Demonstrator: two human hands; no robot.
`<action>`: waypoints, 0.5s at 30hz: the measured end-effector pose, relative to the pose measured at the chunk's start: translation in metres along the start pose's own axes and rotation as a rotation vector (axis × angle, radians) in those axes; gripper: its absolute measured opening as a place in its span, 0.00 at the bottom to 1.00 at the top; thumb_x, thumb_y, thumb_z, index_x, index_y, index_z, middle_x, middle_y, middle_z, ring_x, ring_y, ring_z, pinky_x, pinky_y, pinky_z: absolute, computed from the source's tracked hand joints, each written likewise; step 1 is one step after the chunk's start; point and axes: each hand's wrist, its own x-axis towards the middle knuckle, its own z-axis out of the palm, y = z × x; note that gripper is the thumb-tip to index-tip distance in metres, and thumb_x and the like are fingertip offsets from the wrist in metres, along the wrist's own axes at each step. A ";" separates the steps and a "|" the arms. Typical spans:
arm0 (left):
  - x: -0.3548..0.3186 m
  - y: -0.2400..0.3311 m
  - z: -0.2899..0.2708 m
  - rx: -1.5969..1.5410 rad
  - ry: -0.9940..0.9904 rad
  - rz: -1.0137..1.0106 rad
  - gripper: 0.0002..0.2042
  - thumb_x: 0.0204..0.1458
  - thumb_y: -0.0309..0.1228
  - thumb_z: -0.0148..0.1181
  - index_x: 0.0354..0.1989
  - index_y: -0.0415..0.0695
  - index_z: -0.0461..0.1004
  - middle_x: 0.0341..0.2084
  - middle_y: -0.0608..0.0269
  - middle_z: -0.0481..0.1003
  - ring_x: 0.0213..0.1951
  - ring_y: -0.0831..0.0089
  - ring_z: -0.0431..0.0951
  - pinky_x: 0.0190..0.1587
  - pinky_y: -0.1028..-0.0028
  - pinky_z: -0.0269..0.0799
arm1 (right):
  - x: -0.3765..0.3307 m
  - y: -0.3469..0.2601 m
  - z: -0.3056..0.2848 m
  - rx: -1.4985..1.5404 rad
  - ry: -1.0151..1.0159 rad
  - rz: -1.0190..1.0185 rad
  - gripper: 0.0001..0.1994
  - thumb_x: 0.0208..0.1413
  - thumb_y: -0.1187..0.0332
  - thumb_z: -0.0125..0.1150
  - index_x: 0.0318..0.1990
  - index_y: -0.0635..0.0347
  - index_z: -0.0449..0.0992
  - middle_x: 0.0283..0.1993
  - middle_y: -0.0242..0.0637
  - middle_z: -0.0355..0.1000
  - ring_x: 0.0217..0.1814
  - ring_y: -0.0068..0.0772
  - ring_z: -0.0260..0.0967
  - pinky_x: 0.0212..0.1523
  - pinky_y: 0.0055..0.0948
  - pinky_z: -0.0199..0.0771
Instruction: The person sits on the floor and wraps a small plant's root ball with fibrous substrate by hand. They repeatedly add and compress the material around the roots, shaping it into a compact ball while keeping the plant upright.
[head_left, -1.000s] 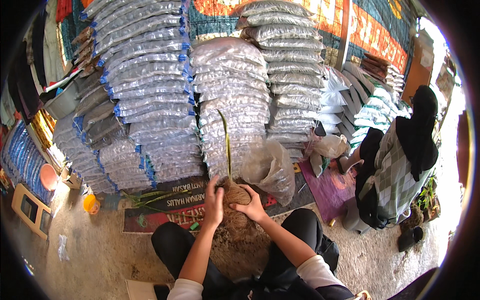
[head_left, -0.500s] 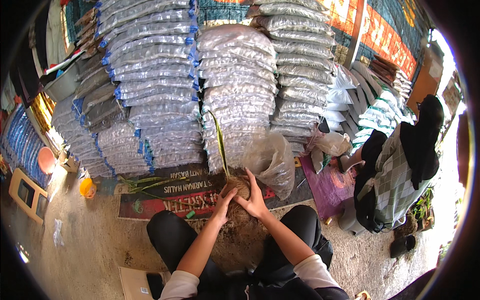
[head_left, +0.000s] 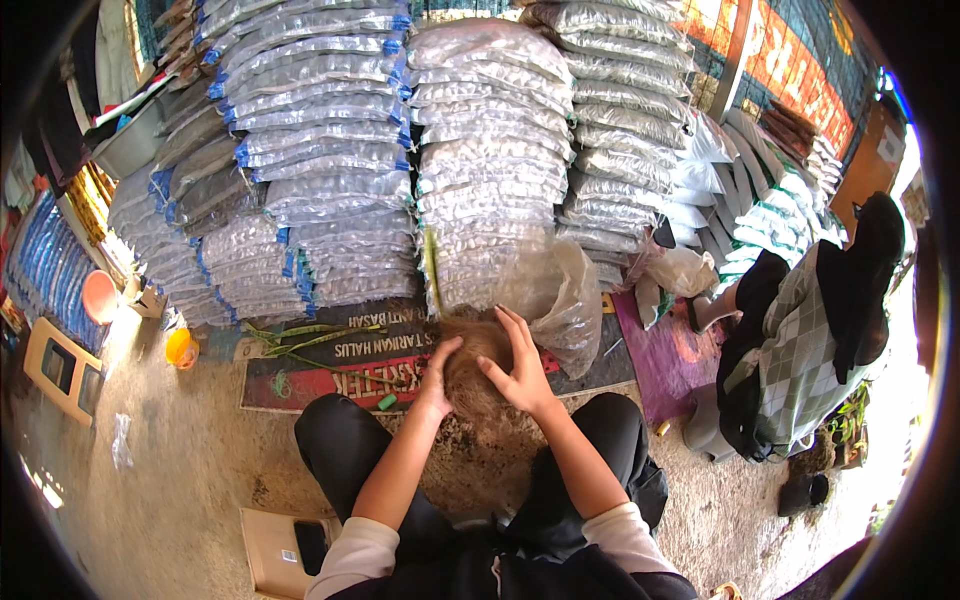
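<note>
While stacks of clear plastic sacks (head_left: 315,170) rise like a wall in front, a co-worker (head_left: 800,350) in a checked top sits off to the right, well apart from the person at work. A printed board (head_left: 315,385) lies flat before that person, with a crumpled clear plastic bag (head_left: 575,320) on its right part and loose long leaves (head_left: 290,333) on its left. The right hand (head_left: 520,375) has its fingers spread and its thumb laid over a ball of brown plant fibre (head_left: 470,365); the left hand (head_left: 435,382), loosely curled, cups the other side, so the ball is clasped between two half-open palms, straight ahead of the person. One slender green leaf (head_left: 431,270) stands upright just beyond, though blur hides whether its foot sits inside the fibre. Smallest of all, a green spool (head_left: 387,402) rests near the left hand. I'd judge the step in hand to be pressing and rounding the fibre; the next move, to my eye, calls for even pressure from both palms and care not to bend the leaf.
</note>
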 end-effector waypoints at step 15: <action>0.003 0.020 -0.017 -0.300 -0.099 0.223 0.25 0.53 0.52 0.44 0.49 0.44 0.68 0.45 0.59 0.72 0.45 0.62 0.73 0.50 0.61 0.68 | -0.029 -0.005 0.056 0.045 -0.136 -0.188 0.47 0.43 0.53 0.65 0.64 0.67 0.44 0.68 0.58 0.33 0.71 0.55 0.30 0.66 0.44 0.38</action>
